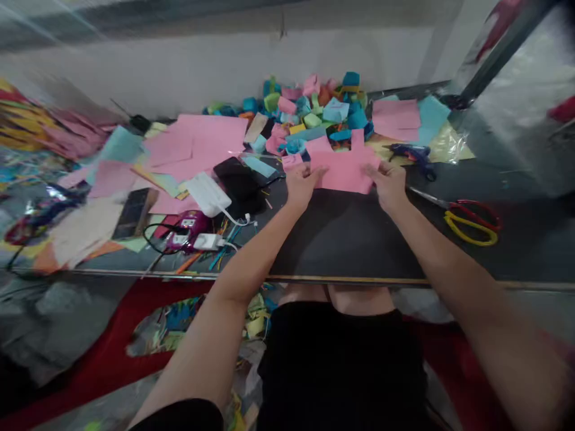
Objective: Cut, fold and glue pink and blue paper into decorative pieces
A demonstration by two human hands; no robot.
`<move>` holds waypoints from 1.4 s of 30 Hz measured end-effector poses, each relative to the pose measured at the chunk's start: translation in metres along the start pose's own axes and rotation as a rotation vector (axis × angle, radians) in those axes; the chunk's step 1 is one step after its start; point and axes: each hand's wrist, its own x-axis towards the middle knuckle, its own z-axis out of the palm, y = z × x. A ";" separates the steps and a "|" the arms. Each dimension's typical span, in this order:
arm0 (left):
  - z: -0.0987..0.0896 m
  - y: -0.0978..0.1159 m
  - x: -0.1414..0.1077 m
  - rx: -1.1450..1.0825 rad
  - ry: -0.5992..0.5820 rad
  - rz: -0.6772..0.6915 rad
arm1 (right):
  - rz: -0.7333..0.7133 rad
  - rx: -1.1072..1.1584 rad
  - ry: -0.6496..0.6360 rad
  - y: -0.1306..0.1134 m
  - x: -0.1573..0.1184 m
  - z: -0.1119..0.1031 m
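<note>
Pink paper sheet point(342, 172) over tabletop point(345, 239), between front, back edges. Left hand point(300, 185), right hand point(390, 185) pinch 2 ends, fingers closed. Likely light, bendable, easily creased; hold by sides.

Open lane: dark tabletop point(341, 242) between the forearms, front edge up to the pink paper point(344, 172) spanning both hands. Right side: scissors point(450, 206) lie just beside the right hand point(390, 181), blue tool point(417, 154) behind. Left way cluttered: purple socket block point(195, 221), white box point(207, 194), black item point(238, 179). Far side barred by heaped paper pieces point(312, 120).
</note>
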 end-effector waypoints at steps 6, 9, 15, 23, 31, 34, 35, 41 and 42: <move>0.001 -0.001 0.000 -0.038 -0.008 -0.017 | -0.013 0.037 -0.034 0.001 0.001 0.002; 0.001 0.000 0.000 -0.066 -0.019 -0.031 | 0.004 0.061 -0.043 -0.001 0.000 0.004; -0.001 -0.004 0.001 -0.071 -0.029 -0.032 | 0.028 0.042 -0.058 -0.004 -0.001 0.004; 0.000 -0.009 0.002 -0.058 -0.039 -0.015 | 0.040 0.034 -0.051 -0.002 0.000 0.002; 0.001 -0.003 0.000 -0.043 -0.031 -0.007 | 0.004 0.023 -0.042 0.001 0.001 0.002; 0.000 -0.001 0.000 -0.041 -0.029 -0.015 | 0.011 0.037 -0.040 0.002 0.001 0.001; 0.000 0.000 0.000 -0.042 -0.029 -0.019 | 0.016 0.033 -0.034 0.002 0.001 0.001; -0.001 -0.001 0.001 -0.051 -0.034 -0.010 | 0.048 0.029 0.031 0.007 0.003 0.001; -0.001 -0.002 0.002 -0.041 -0.030 -0.010 | 0.051 0.024 0.036 0.009 0.003 0.001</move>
